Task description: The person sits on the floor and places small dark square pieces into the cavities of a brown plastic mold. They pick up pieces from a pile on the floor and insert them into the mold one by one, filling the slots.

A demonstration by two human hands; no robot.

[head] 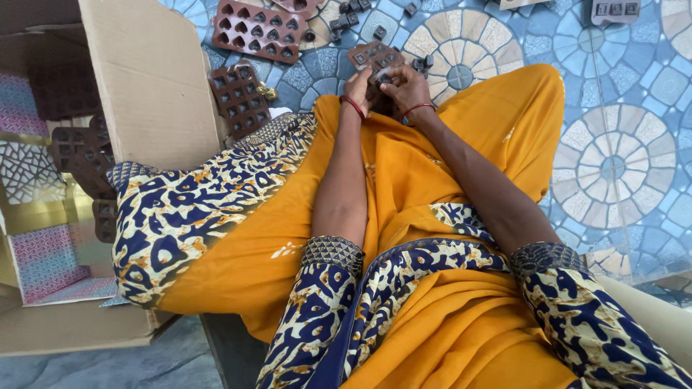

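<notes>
On tiled floor, brown moulds, cardboard box

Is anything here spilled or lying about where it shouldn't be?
Small dark pieces lie scattered loose on the tiled floor beyond both hands, and brown heart-shaped trays sit at mixed angles. Nothing looks broken.

- Open brown cardboard box at the left, one flap raised.
- Inside it, flat square packages with pink-and-purple patterned faces and gold edges.
</notes>
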